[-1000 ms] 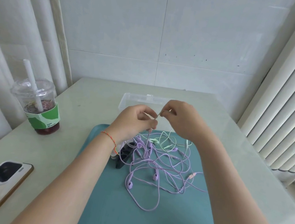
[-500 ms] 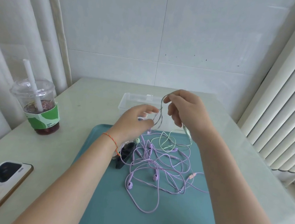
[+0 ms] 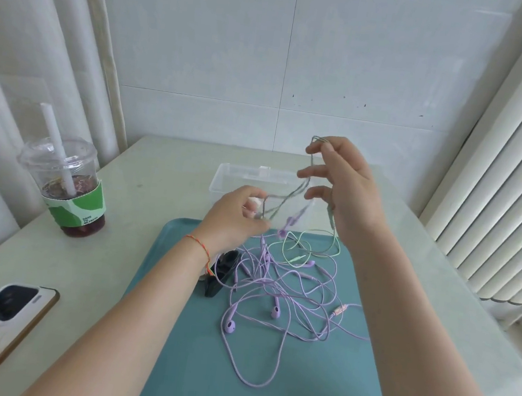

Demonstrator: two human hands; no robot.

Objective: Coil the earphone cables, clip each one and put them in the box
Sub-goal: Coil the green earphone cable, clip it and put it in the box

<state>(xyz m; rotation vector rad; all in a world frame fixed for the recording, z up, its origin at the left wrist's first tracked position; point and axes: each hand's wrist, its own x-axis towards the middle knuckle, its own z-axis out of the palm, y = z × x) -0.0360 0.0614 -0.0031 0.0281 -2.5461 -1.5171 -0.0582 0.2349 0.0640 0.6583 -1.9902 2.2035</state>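
A tangle of purple earphone cables (image 3: 281, 297) lies on the teal tray (image 3: 263, 393). A pale green earphone cable (image 3: 309, 247) rises out of the tangle. My right hand (image 3: 343, 181) is raised above the clear plastic box (image 3: 222, 180) and pinches a fold of this green cable between thumb and forefinger, its other fingers spread. My left hand (image 3: 238, 218) is lower, at the tray's far edge, and pinches the same cable, which is stretched between the two hands. Black clips (image 3: 222, 273) lie on the tray beside my left wrist.
A lidded drink cup (image 3: 66, 182) with a straw stands at the left on the pale table (image 3: 133, 163). A phone (image 3: 2, 315) lies at the near left. Curtains hang on both sides, with a tiled wall behind.
My right hand has risen up and to the right, drawing the green cable out of the tangle. My left hand has stayed low, holding the cable's other part.
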